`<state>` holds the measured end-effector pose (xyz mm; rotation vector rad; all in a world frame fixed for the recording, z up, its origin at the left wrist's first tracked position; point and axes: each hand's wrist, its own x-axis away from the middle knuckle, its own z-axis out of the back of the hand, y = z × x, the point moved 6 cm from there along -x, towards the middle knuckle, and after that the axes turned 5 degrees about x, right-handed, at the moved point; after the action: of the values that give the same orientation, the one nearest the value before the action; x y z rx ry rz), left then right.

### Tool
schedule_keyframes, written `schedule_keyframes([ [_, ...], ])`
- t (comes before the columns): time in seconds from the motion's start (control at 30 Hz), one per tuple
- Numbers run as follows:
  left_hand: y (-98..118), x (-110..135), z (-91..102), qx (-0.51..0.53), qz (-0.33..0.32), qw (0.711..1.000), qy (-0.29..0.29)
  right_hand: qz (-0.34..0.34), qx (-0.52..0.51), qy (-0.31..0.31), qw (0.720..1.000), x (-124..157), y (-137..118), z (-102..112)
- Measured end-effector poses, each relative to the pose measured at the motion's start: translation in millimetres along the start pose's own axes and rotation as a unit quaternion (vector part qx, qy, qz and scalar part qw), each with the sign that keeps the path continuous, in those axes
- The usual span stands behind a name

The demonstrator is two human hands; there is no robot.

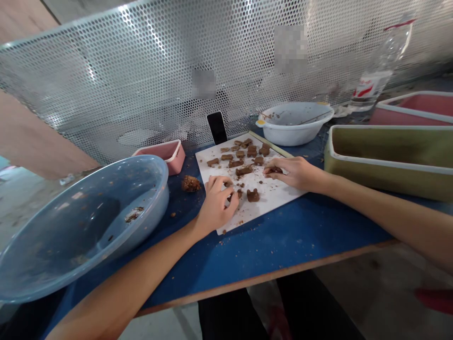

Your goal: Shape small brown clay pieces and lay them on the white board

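A white board [272, 200] lies on the blue table, bearing several small brown moulded pieces, some block-shaped, with crumbs scattered among them. My left hand [218, 202] rests at the board's left edge, its fingers curled around a small brown lump [229, 198] that they partly hide. Just right of it is a brown piece with knobbed corners [253, 195]. Over the right part of the board, my right hand [292, 172] has its fingertips drawn together close to the surface; whatever they hold is hidden. A longer brown piece [244, 170] lies between the two hands.
A large blue basin [155, 189] stands at left, beside a rough brown clump [190, 183] and a pink box [179, 158]. Behind are a phone [217, 127] and a white bowl [295, 134]. Green [385, 177] and pink planters [389, 113] and a plastic bottle [375, 85] stand right.
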<state>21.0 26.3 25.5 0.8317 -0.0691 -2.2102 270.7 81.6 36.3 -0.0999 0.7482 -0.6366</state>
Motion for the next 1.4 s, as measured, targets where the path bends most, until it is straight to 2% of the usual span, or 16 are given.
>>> schedule_keyframes([
  [0.23,0,0,-0.1,0.004,0.000,1.000,-0.002,0.019,0.005,-0.034,0.999,-1,-8,5],
  [0.47,-1,0,-0.8,-0.001,0.000,1.000,-0.004,0.007,-0.019,-0.020,1.000,-2,-7,2],
  [0.73,-2,-1,-1.6,-0.001,-0.005,1.000,-0.001,0.084,0.005,-0.035,0.996,-1,-14,2],
  [0.97,-2,-1,-2.5,0.000,0.006,1.000,-0.006,0.055,0.016,-0.006,0.998,1,-12,0],
  [1.17,-4,0,-2.1,-0.017,0.023,1.000,0.003,0.007,-0.009,-0.034,0.999,1,-8,-3],
  [1.4,-4,0,-2.7,-0.017,0.021,1.000,0.000,0.008,0.019,-0.011,1.000,0,-11,1],
])
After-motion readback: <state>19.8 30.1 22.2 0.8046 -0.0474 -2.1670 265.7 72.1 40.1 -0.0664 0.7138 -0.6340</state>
